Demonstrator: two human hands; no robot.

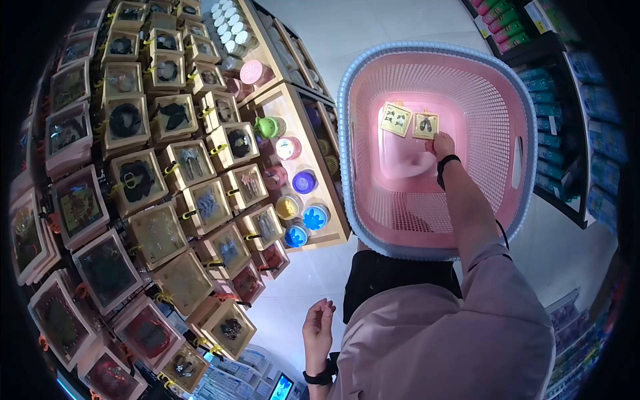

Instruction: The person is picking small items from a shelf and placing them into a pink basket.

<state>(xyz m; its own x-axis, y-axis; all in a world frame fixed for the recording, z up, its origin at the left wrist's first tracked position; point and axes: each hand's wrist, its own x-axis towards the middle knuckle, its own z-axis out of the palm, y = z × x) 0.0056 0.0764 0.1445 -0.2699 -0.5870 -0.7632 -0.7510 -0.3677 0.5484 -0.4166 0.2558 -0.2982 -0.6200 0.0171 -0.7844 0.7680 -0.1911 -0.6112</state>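
My right hand (443, 145) reaches down into a pink basket with a pale blue rim (437, 48). Its closed fingers pinch the lower right corner of a small square accessory card (425, 125) that carries dark pieces. Left of it, a similar pale yellow card with several small dark bow-like pieces (395, 120) lies tilted on the basket's bottom. My left hand (319, 327) is raised near my waist, below the display shelf's corner. Its fingers are curled together with nothing visible in them.
Rows of boxed accessories on hooks (190, 162) fill the left side. Beside them, a wooden shelf (325, 227) holds colourful lidded tubs (305, 182). Shelves of bottles and packs (541, 123) stand at the right. A lit screen (281, 387) shows at the bottom.
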